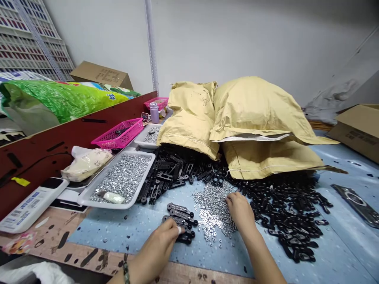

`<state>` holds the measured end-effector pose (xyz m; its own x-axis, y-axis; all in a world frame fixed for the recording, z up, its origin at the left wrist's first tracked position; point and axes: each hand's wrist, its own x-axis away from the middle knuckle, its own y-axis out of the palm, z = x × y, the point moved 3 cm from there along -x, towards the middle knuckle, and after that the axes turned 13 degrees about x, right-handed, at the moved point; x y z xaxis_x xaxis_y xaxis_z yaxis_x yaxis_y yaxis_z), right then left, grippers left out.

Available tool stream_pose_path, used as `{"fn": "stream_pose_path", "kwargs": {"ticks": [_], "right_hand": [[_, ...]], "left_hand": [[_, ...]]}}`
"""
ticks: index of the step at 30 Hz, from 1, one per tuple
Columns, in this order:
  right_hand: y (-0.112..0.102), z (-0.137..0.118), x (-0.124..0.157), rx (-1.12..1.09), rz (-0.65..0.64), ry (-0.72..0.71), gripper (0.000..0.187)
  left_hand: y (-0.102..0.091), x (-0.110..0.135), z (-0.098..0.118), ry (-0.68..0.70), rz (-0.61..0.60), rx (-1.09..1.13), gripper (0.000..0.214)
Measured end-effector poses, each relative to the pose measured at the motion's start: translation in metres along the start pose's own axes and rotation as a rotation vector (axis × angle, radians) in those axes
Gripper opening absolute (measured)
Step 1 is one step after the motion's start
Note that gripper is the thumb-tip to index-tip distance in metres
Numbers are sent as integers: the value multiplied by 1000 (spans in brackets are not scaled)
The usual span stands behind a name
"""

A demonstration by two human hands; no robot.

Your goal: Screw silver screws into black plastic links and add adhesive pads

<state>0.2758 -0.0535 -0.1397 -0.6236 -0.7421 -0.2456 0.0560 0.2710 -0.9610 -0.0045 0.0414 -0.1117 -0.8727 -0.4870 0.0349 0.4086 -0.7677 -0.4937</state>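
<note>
Tan sacks (260,114) sit on a blue-topped counter (130,232) behind a heap of black plastic links (287,213), with a white tray (103,206) of silver nuts (122,177) to the left. The left hand (158,246) curls against a short row of black links (179,215), its grip unclear. The right hand (241,211) rests loosely curled at a pile of silver screws (214,211), and whether it holds any is unclear.

Black links (284,217), silver screws (213,209). Hot-pink lattice basket (117,134). Mustard-tan sacks (260,114). Pale blue mat (118,232), dark-flecked. Green printed bag (59,100). Dark red board (44,146), black slots.
</note>
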Motion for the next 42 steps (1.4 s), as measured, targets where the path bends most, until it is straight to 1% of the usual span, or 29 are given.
{"fn": "stream_pose_path", "kwargs": {"ticks": [2, 5, 8, 10, 13, 15, 18, 20, 22, 25, 28, 33, 35, 37, 40, 42], "right_hand": [[-2, -2, 4, -42, 39, 6, 20], [-7, -7, 13, -127, 87, 6, 23], [-13, -26, 29, -211, 106, -45, 22], [-16, -48, 43, -300, 77, -134, 20], [-17, -88, 64, -434, -3, -346, 14], [-16, -108, 74, -419, 4, -458, 13], [-14, -123, 79, -324, 75, -551, 14], [-11, -125, 80, -292, 89, -605, 14], [-9, -125, 80, -306, 86, -638, 14], [-7, -122, 81, -355, 94, -625, 15], [-4, -122, 82, -358, 101, -603, 18], [-6, -122, 83, -225, 120, -649, 17], [-7, -122, 82, -191, 94, -663, 15], [-7, -123, 81, -218, 66, -636, 13], [-7, -126, 77, -302, 55, -565, 12], [-12, -125, 79, -375, 75, -499, 12]], "left_hand": [[3, -1, 1, 31, 6, -110, 25], [4, -3, 1, 31, 13, -177, 16], [5, -6, 0, 57, 10, -244, 18], [6, -6, -2, 94, 33, -288, 19], [8, -5, -5, 154, 82, -351, 19], [9, -3, -5, 189, 101, -394, 19], [8, -1, -3, 211, 99, -433, 21], [7, 1, -2, 216, 93, -437, 22], [7, 1, -2, 231, 89, -433, 23], [10, 1, -4, 286, 78, -416, 21], [14, 2, -3, 361, 89, -414, 19], [23, 4, 2, 462, 133, -544, 21], [25, 5, 1, 453, 139, -541, 21], [25, 4, -3, 405, 145, -487, 21], [23, 3, -9, 335, 162, -392, 20], [23, 3, -12, 319, 168, -365, 20]]}}
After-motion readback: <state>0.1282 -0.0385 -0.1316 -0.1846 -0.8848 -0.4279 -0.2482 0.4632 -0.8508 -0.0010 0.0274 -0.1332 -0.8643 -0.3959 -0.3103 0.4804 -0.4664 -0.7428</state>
